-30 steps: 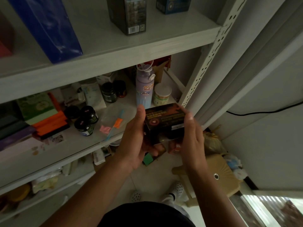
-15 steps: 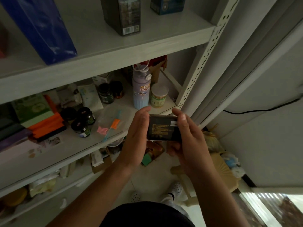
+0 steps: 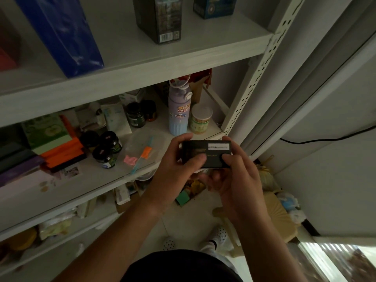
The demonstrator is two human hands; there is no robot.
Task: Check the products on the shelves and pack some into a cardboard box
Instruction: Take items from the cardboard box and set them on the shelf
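Both my hands hold a small black product box in front of the middle shelf. My left hand grips its left end, thumb on the face. My right hand grips the right end, thumb on the lower right corner. The box shows a flat dark side with gold print and a white label strip. Behind it on the shelf stand a lilac water bottle and a small white-lidded cup. No cardboard packing box can be made out for certain.
Dark jars, orange and green packs and a clear bag lie on the middle shelf. The upper shelf carries a blue box and a dark carton. A perforated upright stands right. Below is a beige stool.
I turned the black box in both hands from its red-printed face to a flat side with a white label. It rose slightly and my thumbs shifted onto its face.
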